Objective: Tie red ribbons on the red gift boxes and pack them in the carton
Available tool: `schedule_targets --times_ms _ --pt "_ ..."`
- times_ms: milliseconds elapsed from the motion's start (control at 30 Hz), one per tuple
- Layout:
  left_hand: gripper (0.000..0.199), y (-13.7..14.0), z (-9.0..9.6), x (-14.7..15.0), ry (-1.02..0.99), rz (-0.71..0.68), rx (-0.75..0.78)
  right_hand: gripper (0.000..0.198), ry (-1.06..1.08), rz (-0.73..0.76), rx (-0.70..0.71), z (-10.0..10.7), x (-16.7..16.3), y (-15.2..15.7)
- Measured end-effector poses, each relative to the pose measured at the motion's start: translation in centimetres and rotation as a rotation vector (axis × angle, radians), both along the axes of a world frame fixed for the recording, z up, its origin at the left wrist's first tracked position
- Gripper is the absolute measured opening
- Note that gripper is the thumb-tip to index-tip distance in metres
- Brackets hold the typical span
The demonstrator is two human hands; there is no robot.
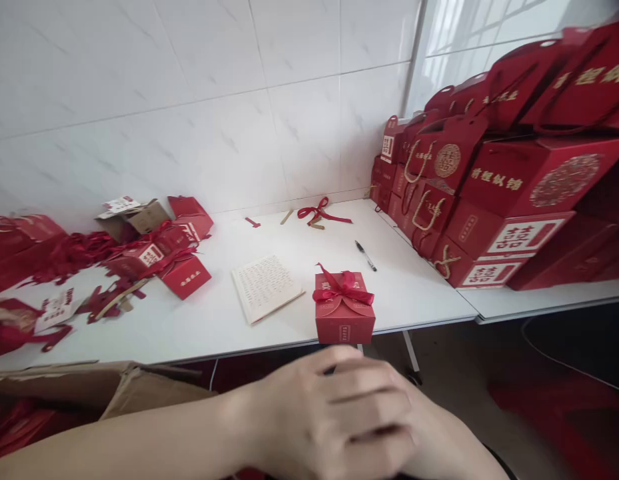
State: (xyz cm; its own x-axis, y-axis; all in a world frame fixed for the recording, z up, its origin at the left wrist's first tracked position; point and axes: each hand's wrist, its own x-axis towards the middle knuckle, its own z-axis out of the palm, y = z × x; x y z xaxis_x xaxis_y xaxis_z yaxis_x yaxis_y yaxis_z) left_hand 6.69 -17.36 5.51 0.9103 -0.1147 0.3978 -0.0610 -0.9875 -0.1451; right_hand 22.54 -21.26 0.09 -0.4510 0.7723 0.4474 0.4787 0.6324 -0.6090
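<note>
Just in front of the table edge, my two hands are clasped together. The fingers of my left hand [329, 420] are curled over my right hand [414, 400], whose own fingers are mostly hidden underneath. No object shows in either hand. Closest to them, at the table's front edge, sits a small red gift box [345, 323] tied on top with a red ribbon bow [344, 291]. Left of the box lies a notepad [266, 287] with rows of handwriting. A pen [366, 256] rests behind the box, to the right.
Stacked red gift boxes with cord handles [494, 180] fill the right side. On the left are red boxes [186, 275], ribbons and cards in a heap. A loose ribbon [322, 212] lies near the tiled wall. A cardboard carton [154, 393] stands at lower left, before the white table [199, 327].
</note>
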Motion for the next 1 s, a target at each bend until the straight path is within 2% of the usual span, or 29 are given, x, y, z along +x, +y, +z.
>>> schedule_targets --times_ms 67,133,200,233,300,367,467,567,667,800,867,1000 --pt "0.028 1.6 -0.1 -0.4 -0.082 0.092 -0.004 0.019 0.129 -0.099 0.108 0.4 1.2 1.2" --pt "0.027 3.1 -0.4 -0.8 -0.108 0.224 0.016 0.018 0.246 -0.341 0.232 0.1 2.5 2.9" --pt "0.026 4.4 -1.0 -1.1 -0.083 0.316 0.044 0.018 0.275 -0.517 0.270 -0.6 3.5 4.6" --pt "0.026 5.0 -1.3 -1.2 -0.063 0.339 0.049 0.023 0.267 -0.528 0.242 -1.1 3.9 5.3" --pt "0.025 5.9 -1.8 -1.5 -0.036 0.354 0.044 0.032 0.239 -0.458 0.127 -1.9 4.3 6.0" --pt "0.024 6.5 -2.0 -1.7 -0.034 0.371 0.030 0.030 0.196 -0.408 0.038 -2.5 4.1 5.8" --pt "0.025 7.1 -1.7 -2.1 -0.032 0.438 -0.026 0.025 0.132 -0.457 0.073 -2.8 3.6 4.9" --pt "0.029 7.4 -1.5 -2.4 0.027 0.465 -0.114 0.031 0.157 -0.503 0.116 -2.7 3.4 5.2" --pt "0.035 7.6 -1.8 -2.6 0.062 0.443 -0.134 0.043 0.246 -0.433 0.013 -2.9 3.4 7.0" --pt "0.036 7.7 -1.9 -2.9 0.060 0.426 -0.090 0.042 0.340 -0.341 -0.085 -3.3 3.0 8.3" --pt "0.036 7.8 -1.7 -3.1 0.055 0.450 -0.061 0.038 0.369 -0.357 -0.073 -3.4 2.6 7.5" --pt "0.042 7.9 -1.2 -3.6 0.076 0.575 -0.061 0.035 0.388 -0.353 -0.070 -2.9 1.7 3.8"
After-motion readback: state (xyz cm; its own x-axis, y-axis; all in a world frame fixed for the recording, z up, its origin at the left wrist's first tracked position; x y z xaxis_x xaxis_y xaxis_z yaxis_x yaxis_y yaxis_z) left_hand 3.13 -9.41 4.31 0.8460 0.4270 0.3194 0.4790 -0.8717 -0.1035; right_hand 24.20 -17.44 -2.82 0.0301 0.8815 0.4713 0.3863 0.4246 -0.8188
